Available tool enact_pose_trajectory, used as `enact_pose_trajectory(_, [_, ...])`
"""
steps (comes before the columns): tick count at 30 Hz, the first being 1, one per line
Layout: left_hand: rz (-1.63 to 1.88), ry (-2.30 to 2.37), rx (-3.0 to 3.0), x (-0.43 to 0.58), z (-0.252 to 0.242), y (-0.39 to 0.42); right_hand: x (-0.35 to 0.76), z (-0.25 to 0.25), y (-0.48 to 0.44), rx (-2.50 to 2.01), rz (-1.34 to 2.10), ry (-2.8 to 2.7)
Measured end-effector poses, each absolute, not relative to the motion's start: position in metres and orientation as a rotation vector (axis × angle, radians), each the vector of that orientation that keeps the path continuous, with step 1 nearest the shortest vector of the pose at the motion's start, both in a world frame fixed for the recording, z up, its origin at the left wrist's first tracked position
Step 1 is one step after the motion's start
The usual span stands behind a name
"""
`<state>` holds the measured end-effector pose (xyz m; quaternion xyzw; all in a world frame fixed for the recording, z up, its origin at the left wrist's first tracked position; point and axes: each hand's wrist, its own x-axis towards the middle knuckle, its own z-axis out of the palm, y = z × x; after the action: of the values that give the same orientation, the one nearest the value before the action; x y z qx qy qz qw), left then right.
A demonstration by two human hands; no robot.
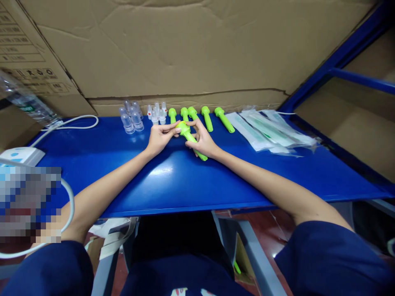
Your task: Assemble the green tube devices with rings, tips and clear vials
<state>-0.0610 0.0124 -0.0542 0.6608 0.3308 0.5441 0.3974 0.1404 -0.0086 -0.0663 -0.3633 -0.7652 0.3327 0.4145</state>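
Note:
Both hands meet over the middle of the blue table (173, 172). My right hand (202, 142) is wrapped round a bright green plastic tube (189, 137) that lies slanted, its lower end poking out toward me. My left hand (160, 135) pinches the tube's wide upper end with thumb and fingers. Just behind the hands, several more green tubes (207, 118) lie in a row. To their left stand small clear vials (131, 117) and small white-capped pieces (156, 113).
Sealed clear packets (271, 131) lie in a pile at the right of the table. Cardboard sheets (185, 49) wall off the back. A white cable (74, 122) and a white device (20, 155) sit at the left. A blue metal frame (345, 61) runs along the right.

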Motion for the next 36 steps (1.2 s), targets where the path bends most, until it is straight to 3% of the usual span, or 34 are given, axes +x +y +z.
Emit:
enact_pose_trajectory(15, [1.425,0.929,1.628,-0.056,-0.055,0.009,0.140,-0.053,-0.013,-0.870,1.010,-1.853])
enact_pose_trajectory(36, [1.475,0.801,1.717,-0.054,-0.058,0.008,0.138,-0.068,-0.004,-0.808,0.824,-1.743])
